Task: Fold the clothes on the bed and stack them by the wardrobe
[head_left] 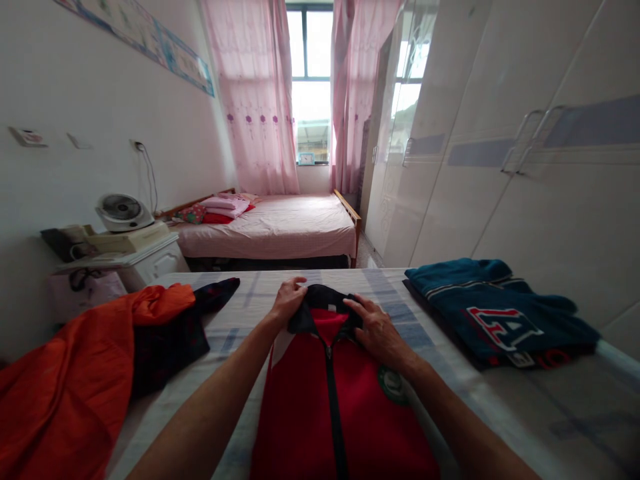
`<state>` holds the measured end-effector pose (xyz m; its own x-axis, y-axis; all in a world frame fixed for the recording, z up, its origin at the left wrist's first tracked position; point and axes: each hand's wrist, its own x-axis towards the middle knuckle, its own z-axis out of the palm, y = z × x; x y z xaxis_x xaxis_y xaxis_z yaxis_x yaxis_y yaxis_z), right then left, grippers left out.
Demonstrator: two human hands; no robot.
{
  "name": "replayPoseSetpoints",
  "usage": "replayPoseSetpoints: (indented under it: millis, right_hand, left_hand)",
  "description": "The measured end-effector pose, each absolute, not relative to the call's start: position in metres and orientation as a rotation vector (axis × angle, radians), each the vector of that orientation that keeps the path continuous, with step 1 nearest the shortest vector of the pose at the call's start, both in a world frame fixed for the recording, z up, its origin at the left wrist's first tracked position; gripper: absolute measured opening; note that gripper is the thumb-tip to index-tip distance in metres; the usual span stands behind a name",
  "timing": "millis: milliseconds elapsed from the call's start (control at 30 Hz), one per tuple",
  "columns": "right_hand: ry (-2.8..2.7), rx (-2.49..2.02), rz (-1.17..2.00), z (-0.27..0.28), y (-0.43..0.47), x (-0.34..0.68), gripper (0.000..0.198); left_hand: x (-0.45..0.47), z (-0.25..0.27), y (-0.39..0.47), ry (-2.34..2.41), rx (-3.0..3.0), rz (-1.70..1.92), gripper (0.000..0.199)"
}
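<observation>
A red zip jacket (pixel 320 407) with a dark collar lies flat on the bed in front of me, zipper up. My left hand (pixel 287 300) grips the left side of the collar. The fingers of my right hand (pixel 377 330) rest flat on the collar's right side. A round green badge (pixel 393 385) shows on the jacket's chest below my right wrist.
A folded blue sweater with a red letter (pixel 500 313) lies on the right of the bed (pixel 450 373). An orange garment (pixel 75 380) and a dark one (pixel 170 340) are heaped at the left. Beyond stand a second bed (pixel 280 230), a fan (pixel 123 212) and wardrobes (pixel 500 147).
</observation>
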<state>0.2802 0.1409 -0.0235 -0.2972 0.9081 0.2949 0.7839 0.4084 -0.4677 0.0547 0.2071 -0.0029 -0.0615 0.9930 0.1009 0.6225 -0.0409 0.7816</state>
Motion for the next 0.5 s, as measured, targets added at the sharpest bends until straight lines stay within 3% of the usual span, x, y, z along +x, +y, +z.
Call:
replayPoseSetpoints:
  millis: [133,333,500]
  right_hand:
    - [-2.163,-1.441,0.387,-0.030,0.143,0.283,0.044]
    - [-2.027,-1.390,0.198,-0.018,0.139,0.280,0.050]
    - [-2.177,-1.456,0.193,-0.030,0.135,0.268,0.046]
  left_hand:
    - [0.046,-0.005,0.214,1.789,1.573,1.048,0.034]
    - [0.047,0.023,0.170,1.738,1.834,1.216,0.026]
    - [0.048,-0.003,0.111,1.535,2.412,0.866,0.045]
